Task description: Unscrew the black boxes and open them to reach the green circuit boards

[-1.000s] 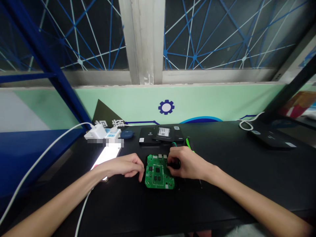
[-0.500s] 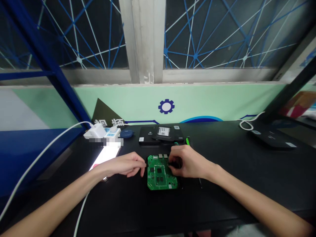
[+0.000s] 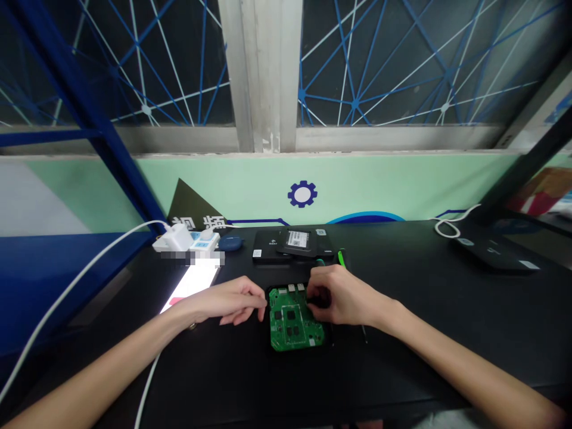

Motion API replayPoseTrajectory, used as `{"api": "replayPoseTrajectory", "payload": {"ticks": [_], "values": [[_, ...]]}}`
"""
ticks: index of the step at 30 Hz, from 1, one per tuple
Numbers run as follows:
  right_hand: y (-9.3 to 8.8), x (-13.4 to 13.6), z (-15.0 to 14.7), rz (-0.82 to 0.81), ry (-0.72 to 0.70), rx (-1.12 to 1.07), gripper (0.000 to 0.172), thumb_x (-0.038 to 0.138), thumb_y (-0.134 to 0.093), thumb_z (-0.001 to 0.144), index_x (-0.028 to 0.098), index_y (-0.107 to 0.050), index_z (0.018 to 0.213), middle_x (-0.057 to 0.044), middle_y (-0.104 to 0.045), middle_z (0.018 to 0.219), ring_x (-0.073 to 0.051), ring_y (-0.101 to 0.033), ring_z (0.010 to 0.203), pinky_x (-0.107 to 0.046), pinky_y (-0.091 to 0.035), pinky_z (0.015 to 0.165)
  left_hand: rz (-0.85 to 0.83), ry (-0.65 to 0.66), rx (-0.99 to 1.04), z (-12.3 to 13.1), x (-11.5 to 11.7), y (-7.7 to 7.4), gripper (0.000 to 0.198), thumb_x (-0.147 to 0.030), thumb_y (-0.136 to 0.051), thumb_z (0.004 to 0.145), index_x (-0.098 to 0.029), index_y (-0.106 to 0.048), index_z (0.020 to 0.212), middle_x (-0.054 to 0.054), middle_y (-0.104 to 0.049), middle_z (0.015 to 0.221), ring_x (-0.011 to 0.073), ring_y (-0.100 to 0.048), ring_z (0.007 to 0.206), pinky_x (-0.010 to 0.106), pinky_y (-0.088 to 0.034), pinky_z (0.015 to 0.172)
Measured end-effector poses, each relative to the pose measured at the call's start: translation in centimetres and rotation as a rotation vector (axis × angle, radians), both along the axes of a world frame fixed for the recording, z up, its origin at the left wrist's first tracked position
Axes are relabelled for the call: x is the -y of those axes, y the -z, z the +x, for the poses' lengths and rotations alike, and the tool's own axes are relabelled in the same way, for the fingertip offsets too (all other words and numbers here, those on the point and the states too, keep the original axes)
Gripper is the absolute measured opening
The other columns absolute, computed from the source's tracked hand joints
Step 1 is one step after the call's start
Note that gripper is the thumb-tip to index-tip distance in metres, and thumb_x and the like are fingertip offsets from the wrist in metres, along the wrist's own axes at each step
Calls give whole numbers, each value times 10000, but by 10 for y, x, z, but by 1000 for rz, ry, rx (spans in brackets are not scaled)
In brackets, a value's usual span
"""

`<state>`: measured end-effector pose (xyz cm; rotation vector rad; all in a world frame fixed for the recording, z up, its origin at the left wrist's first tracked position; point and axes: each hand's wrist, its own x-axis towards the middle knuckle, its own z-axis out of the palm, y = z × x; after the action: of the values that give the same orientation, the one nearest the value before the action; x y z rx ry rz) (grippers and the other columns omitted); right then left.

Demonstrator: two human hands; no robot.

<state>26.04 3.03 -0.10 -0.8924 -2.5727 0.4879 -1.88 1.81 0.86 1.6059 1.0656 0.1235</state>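
A green circuit board [image 3: 290,333] lies flat in a shallow black casing [image 3: 267,347] on the black tabletop. At the casing's left edge is my left hand [image 3: 241,301], with its fingers curled and its thumb and index tips against the rim. My right hand [image 3: 333,296] is over the board's right side, thumb and fingers pinched together. Something dark shows within that pinch, too hidden to name. Metal ports [image 3: 296,287] line the board's far edge. A thin tool tip [image 3: 366,337] pokes out below my right wrist.
Behind the board lie black flat boxes [image 3: 268,241] with a labelled drive [image 3: 297,239] on top. A lit phone [image 3: 192,280], a power strip with a charger [image 3: 179,237] and a blue case [image 3: 230,243] are left. Another black box [image 3: 496,256] sits right. A white cable [image 3: 80,268] crosses the left side.
The green board sits slightly nearer to me and more of the black casing's rim shows around it. Both hands keep nearly the same places and grips. The view has shifted a little.
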Motion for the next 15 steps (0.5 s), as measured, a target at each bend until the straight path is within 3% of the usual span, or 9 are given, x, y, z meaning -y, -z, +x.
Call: {"api": "replayPoseTrajectory", "payload": {"ticks": [15], "values": [[-2,-2,1,70,20,-27,91,129,-617,828,172,-694,853,-22,-623,815,-126,-580,692,-231,-429,619,118,-83,-66,4,1,7,418,-508,-548,914,-161,-637,698,-47,-510,441,62,-383,327,153,-271,344]]}}
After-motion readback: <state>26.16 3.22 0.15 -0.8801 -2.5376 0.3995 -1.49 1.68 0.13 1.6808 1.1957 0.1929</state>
